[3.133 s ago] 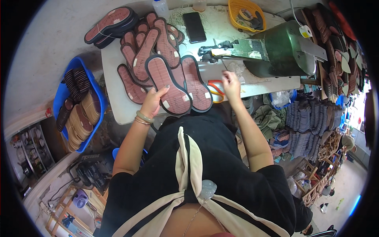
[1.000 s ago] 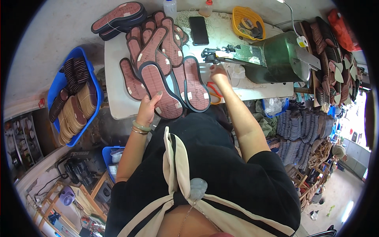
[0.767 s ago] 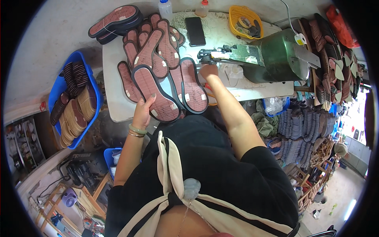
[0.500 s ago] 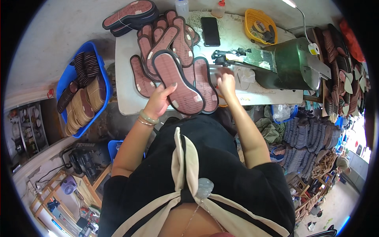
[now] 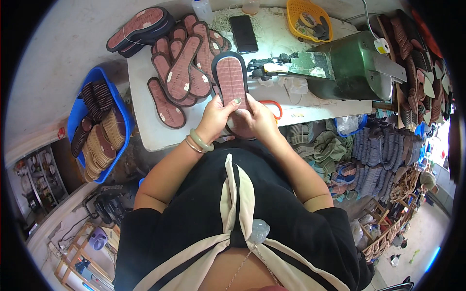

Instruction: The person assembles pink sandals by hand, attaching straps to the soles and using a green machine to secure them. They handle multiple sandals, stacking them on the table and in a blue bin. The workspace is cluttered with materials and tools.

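Note:
A shoe sole (image 5: 231,72) with a pinkish-brown, patterned face and a dark rim stands upright in front of me, held in both hands. My left hand (image 5: 218,116) grips its left edge, with the thumb on the face. On the opposite edge my right hand (image 5: 260,119) is closed, its thumb also on the sole. Between and below the hands shows another pinkish stretch; whether it is the same sole I cannot tell. To the left, several similar soles (image 5: 183,68) lie in a loose pile. A red-orange loop handle (image 5: 277,109) lies beside my right hand.
The green sewing machine (image 5: 347,68) fills the right side of the white table (image 5: 138,114). At the back are a black phone (image 5: 243,34), a yellow basket (image 5: 290,19) and a tied bundle of soles (image 5: 138,26). A blue basket (image 5: 125,140) of soles stands left.
My right hand has come from beside the sewing machine to the sole. The sole has been turned more upright and now sits between both hands. The whole view has shifted slightly.

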A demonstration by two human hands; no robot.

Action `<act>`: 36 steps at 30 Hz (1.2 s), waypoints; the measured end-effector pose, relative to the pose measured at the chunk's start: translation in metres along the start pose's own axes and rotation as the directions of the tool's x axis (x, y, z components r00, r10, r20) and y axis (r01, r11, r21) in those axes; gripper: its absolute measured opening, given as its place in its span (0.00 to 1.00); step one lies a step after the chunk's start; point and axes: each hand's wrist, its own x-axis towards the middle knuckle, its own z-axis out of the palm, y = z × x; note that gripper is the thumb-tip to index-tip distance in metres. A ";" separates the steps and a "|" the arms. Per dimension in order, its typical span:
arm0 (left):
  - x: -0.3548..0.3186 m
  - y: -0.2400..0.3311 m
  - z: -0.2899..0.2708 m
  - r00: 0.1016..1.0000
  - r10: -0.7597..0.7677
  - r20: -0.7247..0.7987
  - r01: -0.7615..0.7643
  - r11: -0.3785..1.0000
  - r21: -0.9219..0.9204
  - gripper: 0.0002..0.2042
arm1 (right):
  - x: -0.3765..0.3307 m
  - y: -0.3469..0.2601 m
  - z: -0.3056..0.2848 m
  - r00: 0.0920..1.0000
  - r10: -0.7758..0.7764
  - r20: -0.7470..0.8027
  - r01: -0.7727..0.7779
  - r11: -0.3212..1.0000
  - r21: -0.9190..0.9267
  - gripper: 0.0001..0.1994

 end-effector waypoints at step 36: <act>0.153 0.027 0.033 0.990 0.102 -0.101 -0.077 0.970 0.229 0.21 | 0.018 0.032 -0.055 0.921 0.289 0.263 -0.359 0.361 0.861 0.12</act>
